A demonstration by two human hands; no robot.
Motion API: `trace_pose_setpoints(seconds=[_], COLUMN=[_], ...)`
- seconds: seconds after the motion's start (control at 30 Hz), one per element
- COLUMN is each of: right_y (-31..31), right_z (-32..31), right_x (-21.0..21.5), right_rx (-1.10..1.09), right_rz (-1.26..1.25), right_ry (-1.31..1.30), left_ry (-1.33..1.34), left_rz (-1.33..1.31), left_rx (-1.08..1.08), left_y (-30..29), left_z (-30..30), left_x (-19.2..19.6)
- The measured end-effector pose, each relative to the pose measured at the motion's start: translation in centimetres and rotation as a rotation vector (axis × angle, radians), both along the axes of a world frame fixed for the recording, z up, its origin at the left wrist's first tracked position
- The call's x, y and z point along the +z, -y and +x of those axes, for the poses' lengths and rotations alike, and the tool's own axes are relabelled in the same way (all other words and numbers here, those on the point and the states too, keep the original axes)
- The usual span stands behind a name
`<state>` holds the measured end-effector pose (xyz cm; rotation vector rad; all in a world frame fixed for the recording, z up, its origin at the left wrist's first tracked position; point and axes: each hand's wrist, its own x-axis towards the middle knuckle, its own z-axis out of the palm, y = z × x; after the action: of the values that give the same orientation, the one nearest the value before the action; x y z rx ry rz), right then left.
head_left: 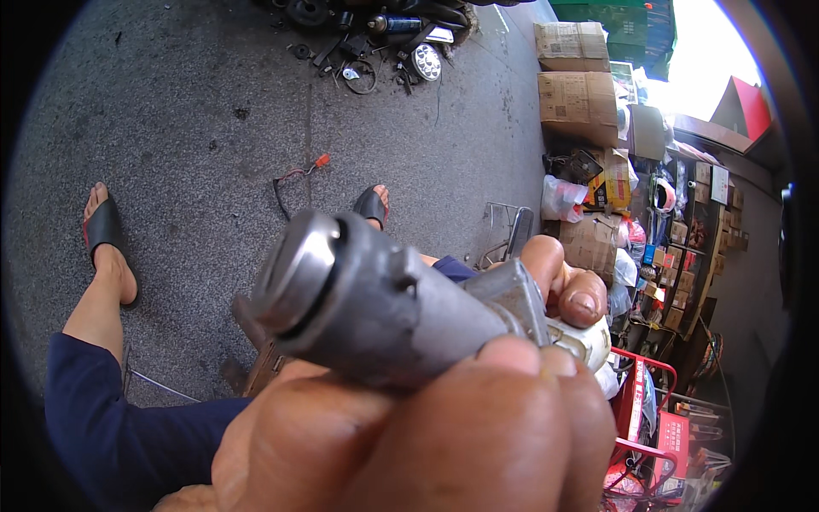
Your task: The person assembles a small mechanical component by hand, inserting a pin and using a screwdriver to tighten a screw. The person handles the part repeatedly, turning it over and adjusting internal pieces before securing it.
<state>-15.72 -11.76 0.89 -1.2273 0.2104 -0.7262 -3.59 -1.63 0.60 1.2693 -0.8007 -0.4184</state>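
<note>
Close to the camera is an ignition lock (375, 299), a grey metal cylinder with a shiny round face at its left end. A flat metal bracket and a white plastic part (589, 341) are at its far right end. My left hand (426, 435) fills the lower middle, its fingers bent and closed round the underside of the cylinder. Behind the right end, the fingertips of my right hand (572, 286) curl against the bracket and white part; the rest of that hand is hidden. On the floor beyond lies a short wire with an orange connector (321, 160).
Several motorcycle-like parts, including a round lamp (426, 62) and a spray can (395, 25), lie on the grey floor (188, 128) at the top. Cardboard boxes (578, 98), bags, loaded shelves and a red rack (636, 401) line the right side. My sandalled feet (104, 226) are spread apart.
</note>
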Motion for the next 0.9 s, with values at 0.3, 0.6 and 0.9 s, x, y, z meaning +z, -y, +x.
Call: trace_pose_setpoints(seconds=[0.3,0.6,0.9], right_y=[0.0,-1.0,0.6], right_z=[0.2,-0.1,0.2], right_x=[-1.3,-1.3,0.3], right_rx=[-0.009,-0.205,-0.044], right_rz=[-0.152,-0.276,-0.456], right_ry=[-0.018,-0.215,-0.279], left_ry=[-0.001,-0.004,-0.058], left_rz=[0.019,0.041,0.081], left_rx=[0.023,0.048,0.053], left_y=[-0.4,-0.9,-0.9], left_z=[0.7,1.7,2.0], left_x=[-0.2,-0.7,-1.1])
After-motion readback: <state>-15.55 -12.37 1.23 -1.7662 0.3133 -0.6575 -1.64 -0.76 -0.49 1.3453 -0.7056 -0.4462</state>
